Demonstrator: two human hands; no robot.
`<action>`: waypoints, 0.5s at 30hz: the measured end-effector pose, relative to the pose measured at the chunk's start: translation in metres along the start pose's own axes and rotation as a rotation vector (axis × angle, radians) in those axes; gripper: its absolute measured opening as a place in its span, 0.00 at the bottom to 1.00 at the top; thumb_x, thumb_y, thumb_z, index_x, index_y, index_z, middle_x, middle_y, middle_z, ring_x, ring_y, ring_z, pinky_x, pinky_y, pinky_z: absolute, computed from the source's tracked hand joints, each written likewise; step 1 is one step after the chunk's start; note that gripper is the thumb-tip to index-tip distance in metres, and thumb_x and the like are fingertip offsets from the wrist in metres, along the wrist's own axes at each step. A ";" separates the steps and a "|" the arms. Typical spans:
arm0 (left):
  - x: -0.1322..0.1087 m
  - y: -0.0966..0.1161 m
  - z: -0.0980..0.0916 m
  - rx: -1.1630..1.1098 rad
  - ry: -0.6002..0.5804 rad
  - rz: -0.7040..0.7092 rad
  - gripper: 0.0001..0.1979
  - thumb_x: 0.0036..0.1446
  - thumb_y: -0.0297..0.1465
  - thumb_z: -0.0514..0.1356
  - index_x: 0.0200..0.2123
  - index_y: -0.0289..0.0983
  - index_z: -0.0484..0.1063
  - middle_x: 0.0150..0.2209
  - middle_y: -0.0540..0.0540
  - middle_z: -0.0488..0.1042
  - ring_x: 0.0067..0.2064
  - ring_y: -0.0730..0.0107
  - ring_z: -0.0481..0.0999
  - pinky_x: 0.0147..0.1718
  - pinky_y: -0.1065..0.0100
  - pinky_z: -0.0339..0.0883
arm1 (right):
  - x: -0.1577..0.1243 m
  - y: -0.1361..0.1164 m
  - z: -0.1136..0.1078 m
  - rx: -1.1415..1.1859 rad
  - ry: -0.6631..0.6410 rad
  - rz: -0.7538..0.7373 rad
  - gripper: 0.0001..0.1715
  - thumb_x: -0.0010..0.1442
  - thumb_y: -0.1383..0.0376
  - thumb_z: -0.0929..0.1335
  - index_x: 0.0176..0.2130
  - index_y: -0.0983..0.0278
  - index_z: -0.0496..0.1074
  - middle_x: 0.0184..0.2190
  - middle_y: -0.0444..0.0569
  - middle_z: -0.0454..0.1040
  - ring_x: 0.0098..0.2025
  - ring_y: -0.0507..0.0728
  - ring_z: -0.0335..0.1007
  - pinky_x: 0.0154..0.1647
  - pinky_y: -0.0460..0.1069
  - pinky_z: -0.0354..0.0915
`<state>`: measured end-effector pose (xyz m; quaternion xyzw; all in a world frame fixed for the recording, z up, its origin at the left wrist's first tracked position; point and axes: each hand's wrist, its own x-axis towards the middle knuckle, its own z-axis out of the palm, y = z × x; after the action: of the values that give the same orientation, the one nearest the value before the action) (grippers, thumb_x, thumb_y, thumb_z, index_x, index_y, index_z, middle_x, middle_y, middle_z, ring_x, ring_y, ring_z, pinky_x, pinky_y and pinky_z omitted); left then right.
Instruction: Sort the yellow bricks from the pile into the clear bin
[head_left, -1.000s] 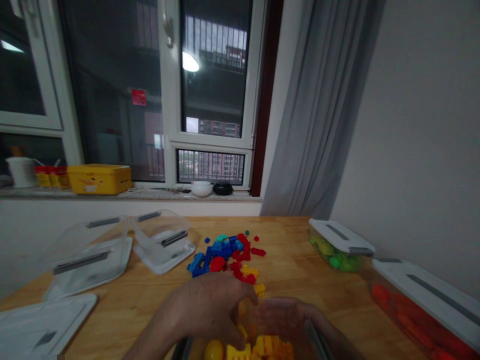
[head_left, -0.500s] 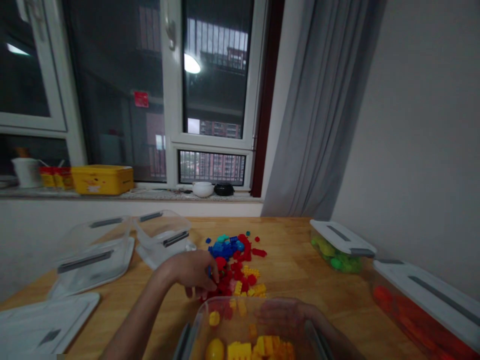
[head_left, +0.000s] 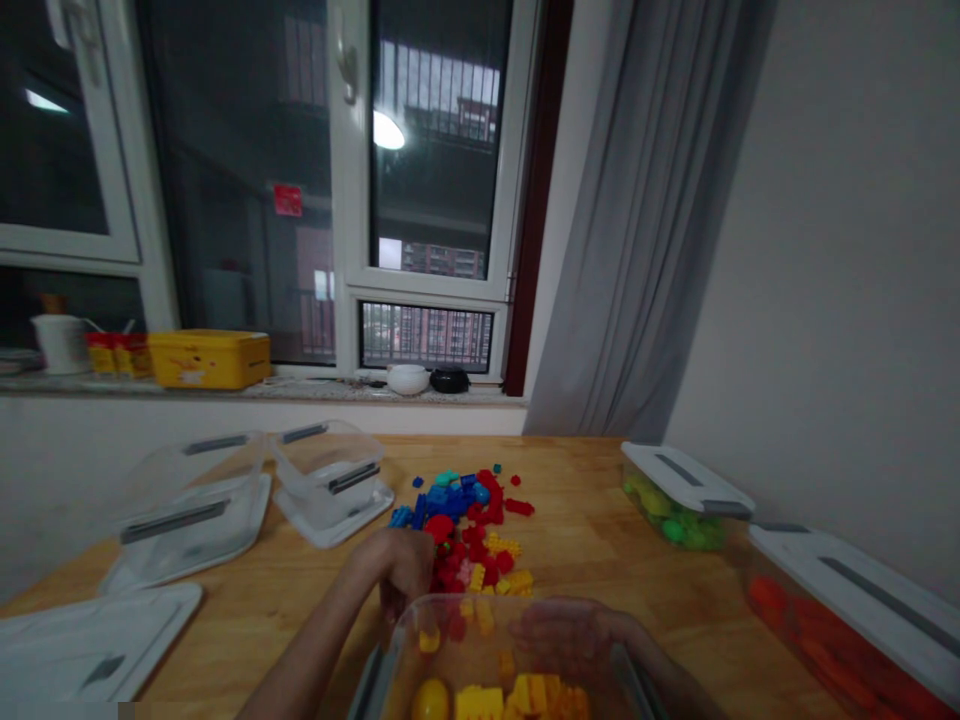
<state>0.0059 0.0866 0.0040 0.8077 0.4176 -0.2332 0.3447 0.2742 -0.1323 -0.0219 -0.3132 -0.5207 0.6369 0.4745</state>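
A clear plastic bin (head_left: 630, 680) with yellow building blocks (head_left: 480, 702) inside stands at the bottom middle. My left hand (head_left: 407, 568) is bent downward at the left edge of the brick pile, just beyond the bin's far left corner. Its fingers are curled, and whatever they hold is hidden. Beside it lie red building blocks (head_left: 472, 545). Seen through the clear plastic, my right hand (head_left: 566, 628) lies with fingers stretched out flat along the bin's far right side. More yellow blocks (head_left: 515, 582) lie on the table just past the bin.
Blue blocks (head_left: 450, 497) lie farther back on the wooden table (head_left: 585, 500). At the left are clear empty bins (head_left: 322, 460) and a white lid (head_left: 97, 640). Lidded boxes of green pieces (head_left: 671, 520) and orange-red pieces (head_left: 817, 640) stand at the right.
My left hand has moved down and slightly toward me, uncovering blue blocks behind it. A yellow block in the bin sits a little lower. My right hand has stayed in place.
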 end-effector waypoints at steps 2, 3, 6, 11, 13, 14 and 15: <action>0.003 0.000 0.000 0.010 -0.016 -0.040 0.20 0.26 0.38 0.79 0.13 0.37 0.72 0.18 0.42 0.75 0.24 0.55 0.78 0.25 0.53 0.79 | 0.012 0.003 0.000 0.031 -0.014 0.038 0.33 0.55 0.57 0.72 0.58 0.65 0.79 0.62 0.63 0.76 0.68 0.75 0.67 0.73 0.70 0.51; 0.004 0.001 -0.001 0.018 -0.011 -0.043 0.19 0.27 0.37 0.79 0.13 0.37 0.71 0.18 0.42 0.75 0.24 0.55 0.78 0.26 0.53 0.79 | 0.016 0.004 0.000 0.037 -0.016 0.048 0.32 0.54 0.58 0.72 0.57 0.65 0.80 0.61 0.62 0.77 0.67 0.75 0.68 0.72 0.70 0.51; 0.006 0.000 -0.001 0.023 -0.002 -0.029 0.18 0.27 0.34 0.77 0.12 0.38 0.70 0.20 0.42 0.76 0.27 0.54 0.79 0.29 0.53 0.80 | 0.019 0.004 -0.001 0.033 -0.018 0.054 0.31 0.53 0.59 0.72 0.56 0.64 0.81 0.59 0.61 0.78 0.67 0.74 0.69 0.73 0.69 0.52; 0.006 -0.004 -0.002 -0.015 -0.020 0.007 0.15 0.26 0.33 0.76 0.14 0.38 0.73 0.19 0.45 0.76 0.25 0.58 0.78 0.28 0.56 0.79 | -0.004 -0.005 -0.001 -0.052 -0.037 -0.021 0.38 0.54 0.57 0.73 0.62 0.62 0.76 0.65 0.62 0.73 0.70 0.73 0.64 0.74 0.66 0.49; 0.006 -0.005 -0.003 -0.037 -0.023 0.017 0.15 0.25 0.33 0.76 0.15 0.38 0.73 0.20 0.45 0.77 0.25 0.59 0.78 0.27 0.57 0.79 | -0.010 -0.008 0.000 -0.072 -0.026 -0.043 0.39 0.53 0.58 0.74 0.63 0.61 0.75 0.66 0.61 0.72 0.71 0.74 0.61 0.75 0.67 0.48; 0.006 -0.006 -0.003 -0.049 -0.023 0.019 0.14 0.26 0.33 0.76 0.15 0.38 0.74 0.20 0.46 0.77 0.25 0.59 0.78 0.27 0.58 0.79 | -0.010 -0.009 0.001 -0.078 -0.022 -0.039 0.39 0.52 0.58 0.75 0.63 0.60 0.76 0.67 0.61 0.71 0.72 0.74 0.61 0.75 0.67 0.48; 0.006 -0.006 -0.003 -0.062 -0.023 0.020 0.14 0.26 0.33 0.76 0.15 0.37 0.74 0.20 0.46 0.77 0.25 0.60 0.77 0.27 0.59 0.79 | -0.009 -0.010 0.002 -0.080 -0.021 -0.026 0.39 0.52 0.58 0.75 0.62 0.60 0.76 0.67 0.60 0.71 0.72 0.74 0.61 0.75 0.67 0.48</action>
<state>0.0041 0.0948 0.0000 0.7979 0.4126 -0.2262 0.3767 0.2787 -0.1413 -0.0132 -0.3184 -0.5545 0.6127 0.4645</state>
